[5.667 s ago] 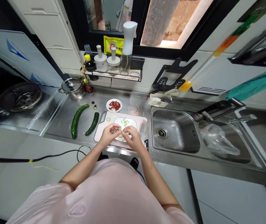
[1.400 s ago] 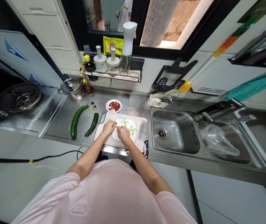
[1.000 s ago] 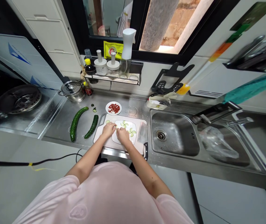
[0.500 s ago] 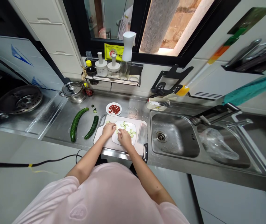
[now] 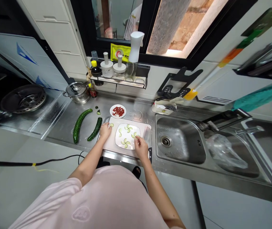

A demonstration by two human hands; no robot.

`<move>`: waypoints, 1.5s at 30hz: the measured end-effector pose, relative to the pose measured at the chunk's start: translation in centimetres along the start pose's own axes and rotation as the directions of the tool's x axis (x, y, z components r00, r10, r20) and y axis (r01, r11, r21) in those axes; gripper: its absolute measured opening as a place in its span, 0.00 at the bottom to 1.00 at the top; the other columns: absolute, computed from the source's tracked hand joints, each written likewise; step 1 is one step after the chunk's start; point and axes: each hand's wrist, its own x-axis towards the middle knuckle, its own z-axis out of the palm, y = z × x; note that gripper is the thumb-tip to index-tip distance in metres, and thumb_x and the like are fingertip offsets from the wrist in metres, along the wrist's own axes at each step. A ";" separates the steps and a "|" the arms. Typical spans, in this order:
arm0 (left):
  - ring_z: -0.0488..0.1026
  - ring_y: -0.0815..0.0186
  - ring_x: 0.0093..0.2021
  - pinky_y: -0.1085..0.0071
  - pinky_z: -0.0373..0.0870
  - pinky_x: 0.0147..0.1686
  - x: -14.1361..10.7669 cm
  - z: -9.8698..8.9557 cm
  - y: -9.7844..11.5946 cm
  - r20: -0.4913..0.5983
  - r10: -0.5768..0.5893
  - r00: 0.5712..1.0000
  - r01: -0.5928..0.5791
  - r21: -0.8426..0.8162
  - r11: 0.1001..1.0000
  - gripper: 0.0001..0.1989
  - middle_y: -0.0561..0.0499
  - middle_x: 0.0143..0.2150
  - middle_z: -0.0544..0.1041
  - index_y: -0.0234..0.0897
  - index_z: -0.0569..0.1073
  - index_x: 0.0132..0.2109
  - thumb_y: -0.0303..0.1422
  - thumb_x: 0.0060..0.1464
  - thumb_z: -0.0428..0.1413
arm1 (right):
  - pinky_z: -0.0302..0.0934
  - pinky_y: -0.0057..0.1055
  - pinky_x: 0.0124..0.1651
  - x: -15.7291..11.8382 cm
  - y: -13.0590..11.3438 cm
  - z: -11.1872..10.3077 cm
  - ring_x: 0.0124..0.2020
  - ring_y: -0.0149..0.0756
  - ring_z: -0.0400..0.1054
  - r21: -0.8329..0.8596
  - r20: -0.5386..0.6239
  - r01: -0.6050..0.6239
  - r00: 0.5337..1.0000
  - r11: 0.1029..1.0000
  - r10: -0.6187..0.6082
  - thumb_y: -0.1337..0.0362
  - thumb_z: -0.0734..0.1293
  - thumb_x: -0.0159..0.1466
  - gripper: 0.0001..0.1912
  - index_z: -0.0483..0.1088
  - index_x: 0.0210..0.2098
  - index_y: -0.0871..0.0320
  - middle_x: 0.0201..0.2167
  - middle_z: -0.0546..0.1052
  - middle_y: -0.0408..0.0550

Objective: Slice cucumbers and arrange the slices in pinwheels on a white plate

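Observation:
A white square plate (image 5: 127, 148) lies on a pale cutting board (image 5: 110, 144), with thin cucumber slices laid on it in pinwheels (image 5: 125, 143) and a curved pair at its left. My left hand (image 5: 104, 131) is at the board's left side, its fingertips closed at a cucumber slice (image 5: 111, 125). At the plate's right edge, beside another pinwheel (image 5: 135, 135), my right hand (image 5: 141, 147) has its fingers pinched together; anything between them is too small to make out. A knife (image 5: 149, 135) lies along the board's right side, its handle partly behind my right wrist.
Two cucumbers, a long one (image 5: 78, 127) and a shorter one (image 5: 95, 129), lie left of the board. Behind it is a plate of chopped red pieces (image 5: 118, 117). A lidded pot (image 5: 78, 92) stands back left. The sink (image 5: 179, 152) is at right, below the faucet (image 5: 219, 121).
My hands have moved apart from over the plate: the left to the board's left side, the right to the plate's right edge. The pinwheel at the plate's front is now uncovered.

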 end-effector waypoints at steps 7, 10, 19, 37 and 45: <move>0.70 0.56 0.48 0.66 0.66 0.45 -0.4 0.1 1.1 0.025 -0.050 0.998 0.048 0.057 0.997 0.19 0.41 0.49 0.71 0.39 0.72 0.52 0.39 0.57 0.49 | 0.60 0.32 0.39 -0.4 -0.3 0.0 0.34 0.37 0.67 0.014 0.006 -0.007 1.000 1.000 0.007 0.58 0.57 0.65 0.17 0.72 0.43 0.60 0.36 0.76 0.51; 0.70 0.57 0.47 0.66 0.66 0.44 -0.3 0.1 1.1 0.016 -0.049 0.999 0.048 0.039 0.998 0.17 0.41 0.49 0.71 0.39 0.73 0.50 0.39 0.56 0.50 | 0.61 0.32 0.39 -0.5 -0.4 -0.1 0.34 0.37 0.67 0.016 0.006 -0.006 1.000 1.000 0.006 0.58 0.57 0.65 0.17 0.72 0.43 0.60 0.36 0.76 0.51; 0.70 0.55 0.46 0.64 0.64 0.44 0.1 -0.4 1.4 0.013 -0.032 0.999 0.033 -0.068 0.997 0.15 0.40 0.46 0.72 0.38 0.73 0.48 0.35 0.54 0.52 | 0.61 0.33 0.39 -0.7 -0.1 -0.2 0.34 0.37 0.67 0.014 0.006 -0.007 1.000 1.000 0.007 0.58 0.57 0.65 0.17 0.72 0.42 0.60 0.37 0.76 0.51; 0.70 0.70 0.30 0.74 0.66 0.32 1.2 -0.7 3.0 0.145 -0.142 0.979 0.199 -0.821 0.536 0.13 0.51 0.29 0.74 0.33 0.71 0.36 0.30 0.39 0.60 | 0.61 0.33 0.39 -0.7 -0.5 -0.3 0.34 0.37 0.67 0.033 0.011 -0.010 1.000 0.999 0.009 0.58 0.58 0.65 0.16 0.72 0.42 0.60 0.38 0.76 0.52; 0.65 0.75 0.24 0.80 0.55 0.23 -1.0 -5.6 6.6 0.269 -0.045 0.962 0.266 -0.892 0.364 0.16 0.54 0.28 0.73 0.35 0.71 0.36 0.32 0.36 0.63 | 0.61 0.33 0.38 0.3 -2.3 -0.9 0.31 0.36 0.67 0.064 -0.011 0.017 1.000 0.998 -0.016 0.58 0.58 0.64 0.15 0.72 0.41 0.59 0.34 0.76 0.50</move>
